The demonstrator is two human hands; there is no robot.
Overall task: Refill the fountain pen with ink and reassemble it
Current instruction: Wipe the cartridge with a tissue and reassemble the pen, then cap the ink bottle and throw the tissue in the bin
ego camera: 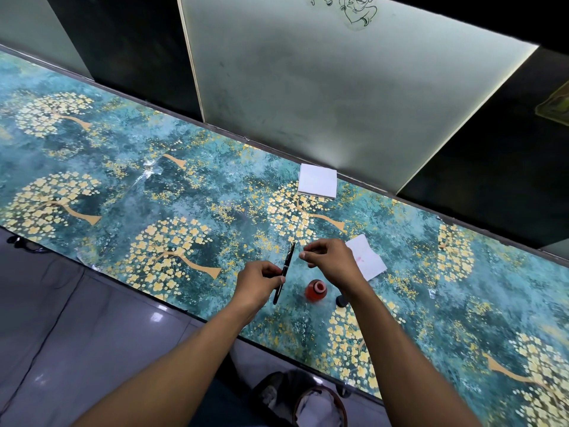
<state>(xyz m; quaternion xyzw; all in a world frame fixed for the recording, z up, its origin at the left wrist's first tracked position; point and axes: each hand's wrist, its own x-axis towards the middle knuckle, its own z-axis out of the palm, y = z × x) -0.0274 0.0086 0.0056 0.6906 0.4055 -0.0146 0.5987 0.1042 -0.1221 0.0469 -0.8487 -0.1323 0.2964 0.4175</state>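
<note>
My left hand (261,280) grips a slim black fountain pen (284,271) near its middle, the pen pointing away from me above the table. My right hand (331,261) hovers just right of the pen's far end, fingers curled with the fingertips pinched together; I cannot tell whether it holds anything. An open bottle of red ink (315,290) stands on the table between my wrists. Its dark cap (340,301) lies to the right, partly hidden by my right forearm.
A white tissue with a faint red stain (368,257) lies right of my right hand. A stack of white paper (317,181) sits by the back wall panel. The teal, tree-patterned table (154,186) stretches left. A waste bin (317,405) stands below the table's near edge.
</note>
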